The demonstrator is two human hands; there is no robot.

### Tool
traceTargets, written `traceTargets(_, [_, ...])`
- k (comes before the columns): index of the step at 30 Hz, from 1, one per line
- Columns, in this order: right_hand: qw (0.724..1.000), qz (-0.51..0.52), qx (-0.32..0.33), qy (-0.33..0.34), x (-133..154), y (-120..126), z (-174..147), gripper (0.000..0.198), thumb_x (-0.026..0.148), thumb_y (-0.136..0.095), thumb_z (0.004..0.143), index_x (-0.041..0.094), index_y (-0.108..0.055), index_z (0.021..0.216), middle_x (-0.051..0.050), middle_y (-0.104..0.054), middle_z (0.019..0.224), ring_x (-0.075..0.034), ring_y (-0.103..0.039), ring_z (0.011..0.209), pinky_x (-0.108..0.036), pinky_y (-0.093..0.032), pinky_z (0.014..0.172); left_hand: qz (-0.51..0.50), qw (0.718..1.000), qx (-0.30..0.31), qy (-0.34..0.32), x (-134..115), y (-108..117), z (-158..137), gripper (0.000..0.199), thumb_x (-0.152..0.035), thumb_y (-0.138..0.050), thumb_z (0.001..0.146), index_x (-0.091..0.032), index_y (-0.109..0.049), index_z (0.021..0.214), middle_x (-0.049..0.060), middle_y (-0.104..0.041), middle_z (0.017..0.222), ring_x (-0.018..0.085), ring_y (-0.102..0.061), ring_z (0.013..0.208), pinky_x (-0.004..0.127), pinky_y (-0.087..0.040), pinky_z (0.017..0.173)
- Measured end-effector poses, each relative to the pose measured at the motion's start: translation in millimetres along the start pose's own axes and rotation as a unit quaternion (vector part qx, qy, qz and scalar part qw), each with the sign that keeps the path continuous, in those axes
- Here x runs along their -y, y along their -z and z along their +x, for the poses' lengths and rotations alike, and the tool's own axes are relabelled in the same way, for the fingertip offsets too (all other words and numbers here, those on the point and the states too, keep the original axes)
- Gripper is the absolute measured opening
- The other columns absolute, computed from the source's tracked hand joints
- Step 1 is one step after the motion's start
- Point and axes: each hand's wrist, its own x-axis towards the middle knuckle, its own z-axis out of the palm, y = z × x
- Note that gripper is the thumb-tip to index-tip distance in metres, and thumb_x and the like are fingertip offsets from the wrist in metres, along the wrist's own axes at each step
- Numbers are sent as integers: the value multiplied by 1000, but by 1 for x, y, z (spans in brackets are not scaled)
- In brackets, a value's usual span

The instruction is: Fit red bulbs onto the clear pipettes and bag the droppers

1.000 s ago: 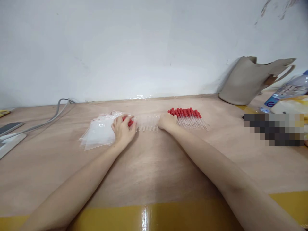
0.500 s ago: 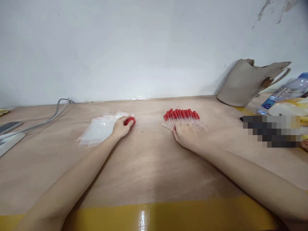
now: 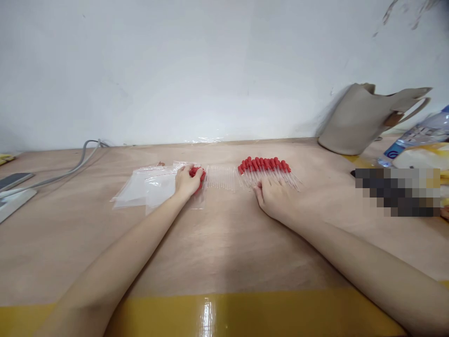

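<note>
My left hand (image 3: 187,180) is closed over a bunch of red rubber bulbs (image 3: 199,179) at the right edge of the clear plastic bags (image 3: 138,185). A row of bare clear tubes (image 3: 220,177) lies just right of these bulbs. Further right is a fanned row of droppers (image 3: 264,166), clear tubes with red bulbs pointing toward the wall. My right hand (image 3: 275,199) rests on their lower ends, thumb and fingers curled together around tube ends. Its fingertips are partly hidden.
A grey jug-shaped container (image 3: 354,119) stands by the wall at right, with a plastic water bottle (image 3: 414,135) beside it. Grey cables (image 3: 79,161) and a phone-like dark slab (image 3: 16,179) lie at far left. Yellow tape (image 3: 245,311) runs along the near table edge.
My left hand has shifted right with the red bulbs, and a clear bag under it has moved right too. The loose tube at my right fingertips no longer sticks out leftward.
</note>
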Motion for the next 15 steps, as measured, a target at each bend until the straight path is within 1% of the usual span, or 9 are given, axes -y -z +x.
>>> traceTargets(2, [999, 24, -8, 19, 0, -3, -2, 24, 27, -34, 90, 15, -54, 82, -8, -62, 77, -21, -53, 72, -33, -27, 70, -1, 1000, 2, -19, 6, 6, 5, 39, -43, -52, 78, -17, -61, 106, 12, -58, 112, 24, -55, 103, 37, -41, 92])
traceTargets(4, [997, 59, -13, 45, 2, -4, -2, 21, 25, -35, 90, 16, -52, 82, -6, -62, 78, -19, -54, 73, -32, -26, 72, 1, 998, 15, -61, 10, 13, 8, 33, -40, -51, 79, -18, -63, 99, 9, -61, 105, 22, -56, 99, 34, -42, 89])
traceTargets(7, [991, 98, -28, 84, 3, -4, -1, 18, 23, -37, 89, 17, -52, 82, -4, -63, 78, -17, -54, 74, -32, -26, 74, 8, 993, 30, -110, 8, 21, 8, 23, -37, -52, 78, -20, -65, 88, 6, -62, 97, 20, -56, 96, 32, -43, 86])
traceTargets(9, [988, 109, -40, 98, 4, -4, -1, 17, 22, -38, 88, 17, -52, 82, -3, -63, 78, -16, -54, 74, -32, -26, 76, 36, 993, 26, -109, 3, 24, 5, 22, -40, -56, 75, -21, -65, 79, 5, -61, 95, 20, -56, 94, 32, -43, 85])
traceTargets(11, [987, 117, -45, 105, 3, -5, -1, 16, 22, -38, 88, 17, -52, 81, -3, -63, 77, -16, -53, 73, -32, -26, 77, 81, 992, 9, -99, -4, 26, 2, 24, -44, -60, 70, -20, -64, 73, 5, -58, 94, 21, -55, 91, 34, -44, 83])
traceTargets(15, [985, 129, -45, 103, 2, -8, -2, 17, 22, -38, 89, 17, -52, 82, -3, -64, 78, -16, -54, 73, -32, -26, 79, 158, 983, 0, -92, -10, 28, -1, 24, -44, -63, 67, -20, -64, 70, 6, -56, 89, 23, -55, 87, 36, -44, 81])
